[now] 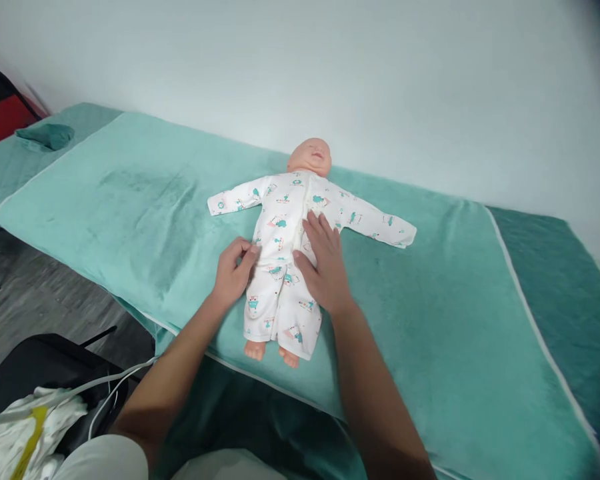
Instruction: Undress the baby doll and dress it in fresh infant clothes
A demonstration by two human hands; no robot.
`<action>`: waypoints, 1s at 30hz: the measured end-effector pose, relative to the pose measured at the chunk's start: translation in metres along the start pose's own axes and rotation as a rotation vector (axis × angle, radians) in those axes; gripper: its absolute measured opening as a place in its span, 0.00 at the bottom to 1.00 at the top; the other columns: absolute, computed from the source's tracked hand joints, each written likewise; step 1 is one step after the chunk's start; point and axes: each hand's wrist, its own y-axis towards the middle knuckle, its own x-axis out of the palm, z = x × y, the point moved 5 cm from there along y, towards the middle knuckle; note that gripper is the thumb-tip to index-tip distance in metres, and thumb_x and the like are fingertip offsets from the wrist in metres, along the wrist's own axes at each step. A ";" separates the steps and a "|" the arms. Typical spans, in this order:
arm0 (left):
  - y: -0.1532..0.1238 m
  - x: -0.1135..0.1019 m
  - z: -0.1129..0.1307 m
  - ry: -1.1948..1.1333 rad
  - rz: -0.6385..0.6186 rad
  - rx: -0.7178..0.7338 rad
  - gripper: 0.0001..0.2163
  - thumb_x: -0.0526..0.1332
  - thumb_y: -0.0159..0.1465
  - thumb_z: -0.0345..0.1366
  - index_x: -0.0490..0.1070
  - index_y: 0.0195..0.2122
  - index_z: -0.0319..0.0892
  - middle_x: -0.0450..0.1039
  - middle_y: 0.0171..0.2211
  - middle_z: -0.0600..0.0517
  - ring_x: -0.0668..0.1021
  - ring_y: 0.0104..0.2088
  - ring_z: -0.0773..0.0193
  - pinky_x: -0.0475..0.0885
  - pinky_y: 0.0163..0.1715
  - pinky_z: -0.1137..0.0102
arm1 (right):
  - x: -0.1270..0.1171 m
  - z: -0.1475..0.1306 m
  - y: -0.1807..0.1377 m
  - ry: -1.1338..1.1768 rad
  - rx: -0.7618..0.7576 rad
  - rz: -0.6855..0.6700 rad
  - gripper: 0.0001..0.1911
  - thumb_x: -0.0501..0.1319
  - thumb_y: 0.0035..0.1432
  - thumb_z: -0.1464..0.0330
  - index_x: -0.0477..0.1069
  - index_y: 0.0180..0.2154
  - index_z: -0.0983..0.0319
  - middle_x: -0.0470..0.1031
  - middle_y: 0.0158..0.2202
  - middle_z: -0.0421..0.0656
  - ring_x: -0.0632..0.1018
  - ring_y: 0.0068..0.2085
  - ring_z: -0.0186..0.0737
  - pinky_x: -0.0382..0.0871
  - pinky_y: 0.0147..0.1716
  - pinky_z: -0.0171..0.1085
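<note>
A baby doll (310, 157) lies on its back on the bed, its head toward the wall and its bare feet toward me. It wears a white printed baby shirt (280, 207) with long sleeves spread out to both sides, and matching trousers (263, 303). The doll's hands are hidden in the sleeves. My left hand (235, 270) is at the shirt's lower edge by the waist, thumb and curled fingers together on the cloth. Lying on the shirt front, my right hand (325, 267) has its fingers stretched out and its thumb apart.
A green plush cover (420, 320) spreads over the long bed, with a face hole (47, 137) at the far left. White wall (300, 67) stands behind. Lower left, a black chair (50, 357) carries white cloth (55, 427) and a pale cable (105, 380).
</note>
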 end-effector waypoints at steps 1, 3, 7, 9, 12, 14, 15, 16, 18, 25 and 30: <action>0.008 -0.004 -0.007 0.059 0.028 -0.006 0.10 0.57 0.72 0.40 0.70 0.33 0.44 0.73 0.33 0.52 0.75 0.36 0.62 0.73 0.39 0.66 | -0.001 -0.003 -0.007 0.016 -0.022 -0.005 0.30 0.54 0.72 0.62 0.54 0.72 0.49 0.53 0.76 0.43 0.51 0.77 0.49 0.40 0.74 0.65; 0.029 -0.014 -0.021 0.251 0.111 0.030 0.07 0.60 0.68 0.37 0.72 0.45 0.44 0.76 0.47 0.45 0.77 0.50 0.55 0.74 0.52 0.59 | -0.005 -0.006 -0.022 0.094 -0.083 -0.027 0.26 0.54 0.72 0.64 0.61 0.69 0.47 0.60 0.74 0.41 0.57 0.75 0.47 0.43 0.75 0.63; 0.077 -0.030 -0.058 0.655 0.127 -0.087 0.31 0.62 0.63 0.35 0.61 0.68 0.39 0.56 0.72 0.34 0.60 0.72 0.40 0.59 0.68 0.44 | -0.040 0.045 -0.034 0.272 0.091 0.127 0.24 0.59 0.70 0.63 0.68 0.65 0.50 0.70 0.68 0.44 0.70 0.69 0.46 0.61 0.70 0.56; 0.094 -0.037 -0.075 0.770 0.060 -0.184 0.34 0.60 0.66 0.37 0.54 0.73 0.37 0.53 0.74 0.33 0.59 0.73 0.39 0.58 0.69 0.44 | -0.071 0.095 -0.033 0.184 0.285 0.391 0.26 0.64 0.65 0.62 0.70 0.63 0.59 0.72 0.65 0.52 0.73 0.65 0.50 0.67 0.64 0.53; 0.110 -0.044 -0.089 0.888 -0.059 -0.167 0.32 0.52 0.70 0.36 0.50 0.75 0.36 0.56 0.74 0.36 0.60 0.73 0.42 0.59 0.68 0.46 | -0.106 0.169 -0.031 -0.134 0.731 0.562 0.38 0.73 0.51 0.68 0.69 0.62 0.72 0.69 0.61 0.66 0.76 0.55 0.53 0.73 0.50 0.48; 0.117 -0.047 -0.094 0.950 -0.134 -0.102 0.30 0.46 0.72 0.34 0.50 0.75 0.35 0.57 0.73 0.36 0.60 0.74 0.45 0.60 0.67 0.47 | -0.113 0.198 -0.024 -0.249 0.843 0.472 0.34 0.72 0.54 0.68 0.70 0.60 0.73 0.73 0.54 0.63 0.76 0.46 0.47 0.69 0.48 0.47; 0.121 -0.049 -0.096 0.974 -0.160 -0.073 0.29 0.44 0.73 0.33 0.50 0.75 0.34 0.57 0.73 0.36 0.60 0.74 0.46 0.60 0.67 0.48 | -0.113 0.206 -0.020 -0.288 0.844 0.423 0.30 0.71 0.55 0.68 0.71 0.58 0.71 0.74 0.51 0.60 0.74 0.42 0.45 0.67 0.47 0.47; 0.125 -0.050 -0.098 0.992 -0.179 -0.053 0.29 0.42 0.73 0.32 0.49 0.75 0.33 0.59 0.73 0.36 0.61 0.74 0.47 0.60 0.67 0.49 | -0.112 0.209 -0.016 -0.316 0.823 0.385 0.26 0.70 0.56 0.67 0.73 0.55 0.69 0.75 0.47 0.56 0.72 0.40 0.43 0.66 0.47 0.46; 0.134 -0.054 -0.101 1.010 -0.194 -0.036 0.29 0.40 0.72 0.29 0.48 0.75 0.32 0.62 0.71 0.35 0.63 0.73 0.49 0.60 0.66 0.50 | -0.110 0.209 -0.013 -0.347 0.797 0.360 0.20 0.69 0.56 0.68 0.74 0.51 0.66 0.73 0.41 0.49 0.69 0.37 0.42 0.64 0.43 0.45; 0.161 -0.066 -0.111 0.949 -0.069 -0.128 0.30 0.40 0.71 0.27 0.49 0.75 0.36 0.61 0.71 0.36 0.66 0.71 0.48 0.59 0.67 0.46 | -0.122 0.203 -0.023 -0.299 0.836 0.464 0.18 0.67 0.51 0.73 0.76 0.46 0.62 0.68 0.32 0.39 0.67 0.31 0.38 0.63 0.38 0.42; 0.157 -0.067 -0.109 0.949 -0.047 -0.153 0.31 0.39 0.71 0.27 0.49 0.75 0.38 0.63 0.71 0.38 0.65 0.71 0.50 0.59 0.66 0.46 | -0.132 0.208 -0.039 -0.280 0.881 0.539 0.21 0.66 0.47 0.72 0.76 0.47 0.63 0.68 0.30 0.38 0.69 0.31 0.40 0.67 0.39 0.42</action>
